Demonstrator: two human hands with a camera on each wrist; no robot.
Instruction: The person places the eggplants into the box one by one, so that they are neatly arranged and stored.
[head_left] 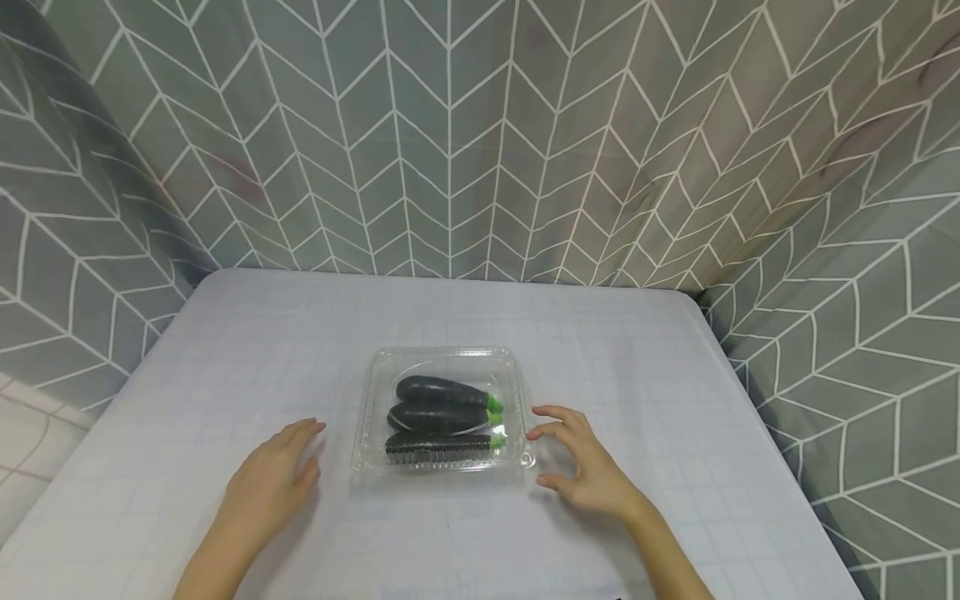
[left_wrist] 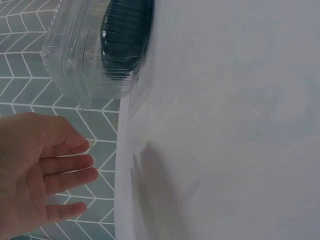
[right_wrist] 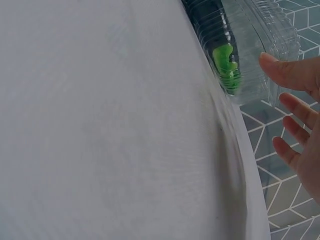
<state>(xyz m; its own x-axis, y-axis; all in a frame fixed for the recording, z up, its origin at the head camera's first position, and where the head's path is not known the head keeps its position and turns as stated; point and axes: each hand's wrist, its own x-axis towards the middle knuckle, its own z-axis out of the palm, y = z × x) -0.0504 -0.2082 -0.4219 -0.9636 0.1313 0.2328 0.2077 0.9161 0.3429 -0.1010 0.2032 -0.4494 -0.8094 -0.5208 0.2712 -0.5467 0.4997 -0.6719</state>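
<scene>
A clear plastic clamshell container (head_left: pixel 457 357) sits closed on the white-covered table. Inside lie three dark eggplant-like vegetables (head_left: pixel 438 417) with bright green stem ends pointing right; the nearest shows through the ribbed front wall. Left of the container, my left hand (head_left: pixel 272 479) hovers with relaxed fingers, apart from it and holding nothing. My right hand (head_left: pixel 581 462) is close by the container's right side, thumb and fingers spread and loosely bent around air. In the right wrist view the thumb (right_wrist: pixel 287 72) overlaps the container's edge, while the green stem (right_wrist: pixel 226 65) shows through the plastic.
The table (head_left: pixel 450 533) has a pale cloth cover with a faint grid. A grey curtain (head_left: pixel 465 150) with white chevron lines hangs behind and along both sides. White tiles (head_left: pixel 30 442) show at the left edge.
</scene>
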